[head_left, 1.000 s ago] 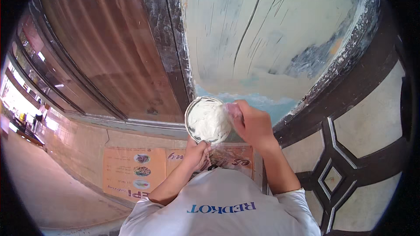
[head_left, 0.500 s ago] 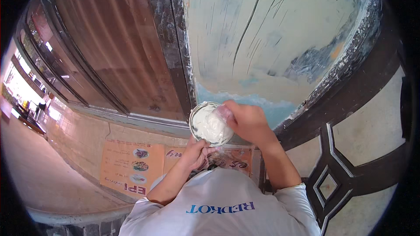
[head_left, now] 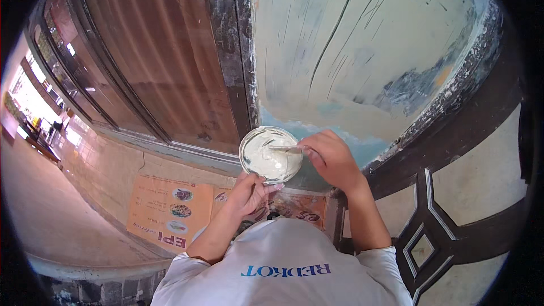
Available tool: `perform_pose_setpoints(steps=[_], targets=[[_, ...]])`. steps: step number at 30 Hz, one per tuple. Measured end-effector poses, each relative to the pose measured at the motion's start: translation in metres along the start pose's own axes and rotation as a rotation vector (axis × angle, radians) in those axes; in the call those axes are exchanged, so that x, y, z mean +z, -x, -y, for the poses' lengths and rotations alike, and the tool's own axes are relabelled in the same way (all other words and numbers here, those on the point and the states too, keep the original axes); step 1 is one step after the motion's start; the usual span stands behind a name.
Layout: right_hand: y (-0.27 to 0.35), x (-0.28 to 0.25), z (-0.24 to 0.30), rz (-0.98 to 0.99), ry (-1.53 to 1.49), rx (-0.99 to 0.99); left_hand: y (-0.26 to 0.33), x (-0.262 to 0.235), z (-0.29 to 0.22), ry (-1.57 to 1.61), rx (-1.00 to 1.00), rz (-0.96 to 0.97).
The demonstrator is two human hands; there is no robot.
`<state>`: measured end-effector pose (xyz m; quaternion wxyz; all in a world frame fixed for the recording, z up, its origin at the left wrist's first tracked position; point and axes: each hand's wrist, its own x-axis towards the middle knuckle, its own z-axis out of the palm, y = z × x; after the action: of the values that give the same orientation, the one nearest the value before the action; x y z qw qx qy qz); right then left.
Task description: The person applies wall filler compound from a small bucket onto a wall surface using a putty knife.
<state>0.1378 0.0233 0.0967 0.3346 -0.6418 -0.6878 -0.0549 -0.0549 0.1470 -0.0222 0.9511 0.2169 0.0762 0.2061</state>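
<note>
A round bowl [head_left: 243, 154] holds smooth white paste [head_left: 272, 164], streaked along its rim. My left hand [head_left: 249, 192] grips the bowl from the near side, thumb at the rim and fingers underneath. In my right hand [head_left: 330, 156] is a thin flat putty knife [head_left: 288, 148], seen nearly edge-on. Its blade reaches over the right rim and into the paste. The fingers cover its handle end.
Ahead stands a pale wall panel [head_left: 317, 39], cracked and patched with blue-grey. Dark-framed brown glass [head_left: 158, 51] is on the left, a dark gate with diamond bars [head_left: 422, 249] on the right. An orange printed banner [head_left: 170, 209] lies on the ledge below.
My right hand has turned and drawn slightly right, so the putty knife now shows edge-on over the bowl. The heaped paste looks flatter. The bowl has shifted a little left and up.
</note>
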Motion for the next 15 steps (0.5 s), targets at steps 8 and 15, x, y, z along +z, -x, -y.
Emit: perform_pose_setpoints(steps=[8,15], targets=[[0.026,0.030,-0.023,-0.065,-0.010,-0.001,-0.002,-0.008,-0.021,0.015,0.025,0.029],[0.035,0.024,-0.056,-0.139,-0.019,0.059,0.000,-0.012,-0.032,0.006,0.022,0.057]])
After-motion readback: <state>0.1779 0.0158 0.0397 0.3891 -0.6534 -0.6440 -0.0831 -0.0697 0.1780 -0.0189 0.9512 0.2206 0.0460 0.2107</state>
